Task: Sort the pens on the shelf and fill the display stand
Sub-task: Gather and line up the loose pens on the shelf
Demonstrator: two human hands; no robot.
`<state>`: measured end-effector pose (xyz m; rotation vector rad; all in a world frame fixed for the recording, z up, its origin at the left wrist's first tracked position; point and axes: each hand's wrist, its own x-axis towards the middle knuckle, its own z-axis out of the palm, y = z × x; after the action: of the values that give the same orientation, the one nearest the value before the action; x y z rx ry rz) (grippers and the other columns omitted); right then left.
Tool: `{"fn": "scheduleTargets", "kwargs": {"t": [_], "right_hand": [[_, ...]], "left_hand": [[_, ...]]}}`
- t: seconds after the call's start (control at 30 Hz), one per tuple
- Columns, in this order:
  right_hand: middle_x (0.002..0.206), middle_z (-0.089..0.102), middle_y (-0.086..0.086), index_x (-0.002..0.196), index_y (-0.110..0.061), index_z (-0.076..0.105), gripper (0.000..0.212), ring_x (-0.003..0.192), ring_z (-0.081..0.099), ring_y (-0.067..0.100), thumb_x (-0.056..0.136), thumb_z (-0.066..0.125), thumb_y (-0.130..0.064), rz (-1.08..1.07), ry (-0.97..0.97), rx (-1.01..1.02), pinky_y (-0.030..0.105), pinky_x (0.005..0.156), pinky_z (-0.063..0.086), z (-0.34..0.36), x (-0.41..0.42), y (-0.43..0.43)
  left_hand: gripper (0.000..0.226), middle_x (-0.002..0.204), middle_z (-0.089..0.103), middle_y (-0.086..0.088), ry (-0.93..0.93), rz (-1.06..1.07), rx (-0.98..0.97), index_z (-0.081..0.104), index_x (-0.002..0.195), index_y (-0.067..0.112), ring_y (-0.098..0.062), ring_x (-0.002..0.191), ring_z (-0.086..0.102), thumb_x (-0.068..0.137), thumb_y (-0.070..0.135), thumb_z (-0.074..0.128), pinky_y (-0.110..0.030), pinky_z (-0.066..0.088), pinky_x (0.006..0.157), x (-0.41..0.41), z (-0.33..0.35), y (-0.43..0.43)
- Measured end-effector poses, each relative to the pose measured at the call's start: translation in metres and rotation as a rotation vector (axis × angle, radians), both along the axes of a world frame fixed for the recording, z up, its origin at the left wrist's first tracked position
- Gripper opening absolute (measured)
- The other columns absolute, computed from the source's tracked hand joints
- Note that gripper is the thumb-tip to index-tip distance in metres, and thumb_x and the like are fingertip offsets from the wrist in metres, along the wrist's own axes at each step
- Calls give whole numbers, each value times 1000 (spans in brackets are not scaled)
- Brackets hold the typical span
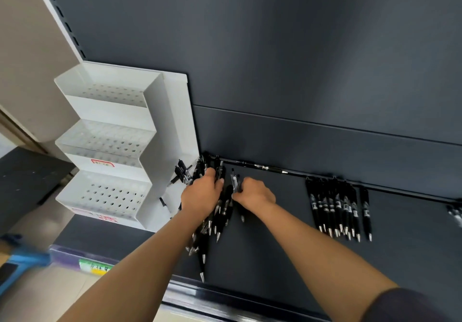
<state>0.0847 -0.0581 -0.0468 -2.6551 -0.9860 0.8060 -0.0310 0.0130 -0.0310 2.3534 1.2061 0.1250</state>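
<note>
Fingers point(209, 173) of my left hand point(201, 194) are curled down over the far end of a loose heap of black click pens with silver tips point(223, 210), gripping several of them at once. My right hand point(255, 194) is just to the right, its fingers and thumb pinched round a small bunch of black pens point(235, 183) that sticks out of the grip toward the far side.

The heap lies on the left part of the dark grey metal shelf point(275, 246), fanned out with tips pointing near; one pen reaches almost to the shelf's near edge. Just left of the heap stands the white plastic stepped display stand point(112, 111), three tiers with perforated floors and red labels on the lower two fronts.

To the right, well apart from my hands, a tidy row of black pens point(332, 209) lies side by side, tips near, with a single black pen point(366, 211) just beside it. One long black pen point(265, 167) lies along the foot of the dark back panel point(275, 46). At the near left, off the shelf, are a blurred blue object point(22, 256) and a purple box with a green label point(82, 259).
</note>
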Motion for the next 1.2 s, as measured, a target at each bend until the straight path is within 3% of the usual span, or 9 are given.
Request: {"fn": "scheduleTargets", "kwargs": {"t": [0.2, 0.33, 0.53, 0.67, 0.83, 0.93, 1.0, 1.1, 1.2], "right_hand": [[118, 58, 5, 123, -13, 44, 48, 107, 59, 26, 84, 60, -35, 19, -94, -73, 29, 68, 42, -4, -17, 11], [96, 59, -1, 112, -15, 59, 30, 96, 62, 23, 86, 56, -29, 120, -203, -164, 28, 63, 43, -2, -18, 10], [111, 62, 5, 111, -13, 60, 23, 100, 61, 25, 92, 52, -22, 91, -161, -152, 28, 64, 43, -3, -9, -9], [117, 60, 9, 112, -10, 58, 24, 105, 59, 29, 92, 49, -20, -20, -91, -74, 28, 70, 41, 6, 10, -31], [115, 61, 14, 107, -8, 59, 24, 104, 60, 34, 88, 53, -21, -173, -95, 39, 31, 73, 43, 28, 46, -74], [96, 60, 14, 84, -7, 58, 13, 89, 61, 31, 85, 55, -20, -273, -91, 71, 30, 67, 43, 38, 71, -104], [84, 55, 11, 64, -12, 45, 24, 76, 56, 28, 84, 56, -19, -334, -84, 94, 30, 63, 41, 42, 88, -125], [80, 53, 8, 61, -15, 41, 29, 74, 54, 27, 84, 57, -21, -385, -80, 109, 30, 63, 41, 44, 108, -153], [80, 53, 6, 66, -14, 47, 22, 74, 54, 27, 84, 58, -23, -383, -61, 97, 29, 63, 41, 43, 129, -180]], "left_hand": [[20, 81, 59, -4, 29, -19, -38, 35, 93, 16, -29, 84, 58, 98, 36, 34, -38, 47, 71, -14, -1, 3], [12, 85, 59, -6, 69, -35, -90, 37, 100, 15, -28, 81, 54, 93, 25, 37, -35, 42, 67, -18, -2, 4], [30, 87, 59, -11, -5, -168, -114, 41, 122, 11, -33, 90, 59, 93, 20, 45, -39, 49, 76, -4, 3, -2], [30, 101, 63, -20, -77, -252, -137, 49, 119, 6, -36, 100, 58, 93, 19, 52, -42, 48, 86, 21, 4, -13], [32, 103, 66, -16, -118, -328, -172, 54, 118, 7, -32, 101, 59, 89, 20, 59, -36, 48, 85, 63, 2, -42], [35, 98, 66, -12, -142, -360, -215, 50, 119, 13, -30, 95, 61, 87, 20, 61, -34, 49, 82, 89, 2, -65], [34, 90, 63, -9, -161, -388, -229, 45, 118, 17, -29, 88, 62, 88, 19, 60, -36, 52, 78, 107, 2, -83], [22, 72, 53, -2, -187, -418, -229, 45, 108, 18, -26, 72, 59, 90, 17, 57, -39, 56, 63, 131, 0, -106], [10, 69, 53, -3, -183, -400, -224, 46, 95, 19, -26, 66, 60, 91, 15, 54, -42, 57, 59, 156, -3, -131]]}}
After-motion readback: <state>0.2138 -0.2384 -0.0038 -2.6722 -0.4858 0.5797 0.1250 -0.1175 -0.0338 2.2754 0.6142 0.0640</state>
